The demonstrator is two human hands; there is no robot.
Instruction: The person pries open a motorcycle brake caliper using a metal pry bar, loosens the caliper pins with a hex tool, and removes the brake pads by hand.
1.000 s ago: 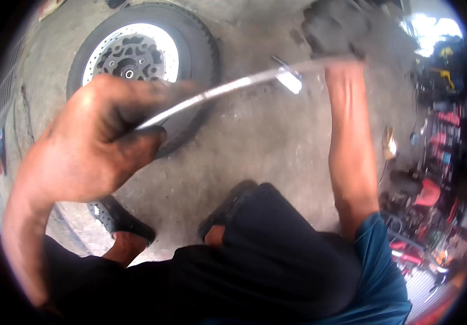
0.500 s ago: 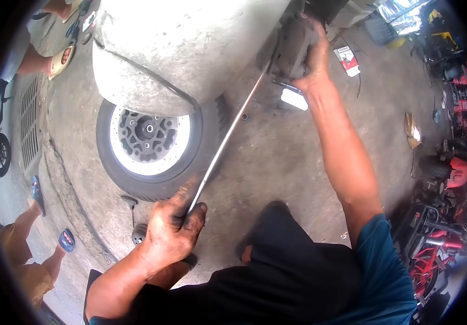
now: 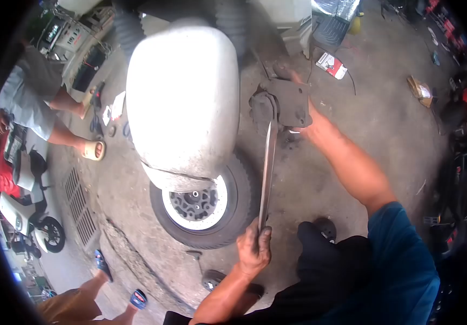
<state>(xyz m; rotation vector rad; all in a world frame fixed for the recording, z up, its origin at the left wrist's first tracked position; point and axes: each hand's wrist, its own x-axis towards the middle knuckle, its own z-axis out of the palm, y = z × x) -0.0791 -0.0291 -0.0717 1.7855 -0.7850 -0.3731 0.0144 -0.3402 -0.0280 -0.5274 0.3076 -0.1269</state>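
Observation:
My left hand (image 3: 254, 250) is closed round the lower end of a long metal pry bar (image 3: 268, 168). The bar's far end meets the side of a dark, dirty brake caliper (image 3: 294, 103); whether it sits inside a gap there I cannot tell. My right hand (image 3: 312, 120) grips the caliper from behind and beside it, its fingers partly hidden by the caliper. Left of the bar hangs a white, grimy front fender (image 3: 182, 97). Below the fender lies a wheel (image 3: 239, 216) on the concrete, its hub facing up.
A red and white package (image 3: 331, 65) lies beyond my right hand. Tools and parts line the right side. At left stand people in sandals (image 3: 94, 150), a parked white scooter (image 3: 25, 203) and a floor drain grate (image 3: 80, 206). Black fork boots (image 3: 229, 32) rise behind the fender.
The view has swung left and up. The caliper, formerly mostly hidden behind the fender, now shows plainly in my right hand. The bar stands steeper, its end against the caliper.

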